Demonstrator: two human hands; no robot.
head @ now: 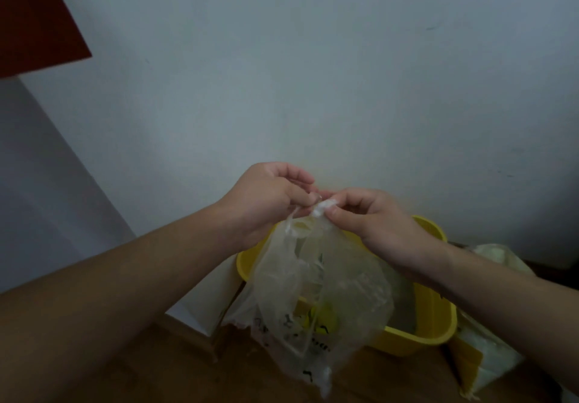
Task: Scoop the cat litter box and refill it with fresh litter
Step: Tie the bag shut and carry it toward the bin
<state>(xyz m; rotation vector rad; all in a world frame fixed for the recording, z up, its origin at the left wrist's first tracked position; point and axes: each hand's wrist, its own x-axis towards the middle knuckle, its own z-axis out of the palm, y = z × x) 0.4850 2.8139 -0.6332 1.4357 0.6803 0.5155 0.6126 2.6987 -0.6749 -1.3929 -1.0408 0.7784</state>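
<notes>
A thin clear plastic bag (316, 305) with dark printed marks hangs in front of me. Both hands pinch its bunched top. My left hand (266, 202) grips the bag's neck from the left, and my right hand (372, 221) holds the twisted white tip from the right, fingertips almost touching. Behind and below the bag stands a yellow litter box (435, 318) against the wall; the bag hides most of its inside.
A pale wall (313, 73) fills the background. A white bag (495, 362) in a cardboard box sits to the right of the yellow box. Brown wooden floor (194, 371) lies below. A dark red panel (34, 17) is at the upper left.
</notes>
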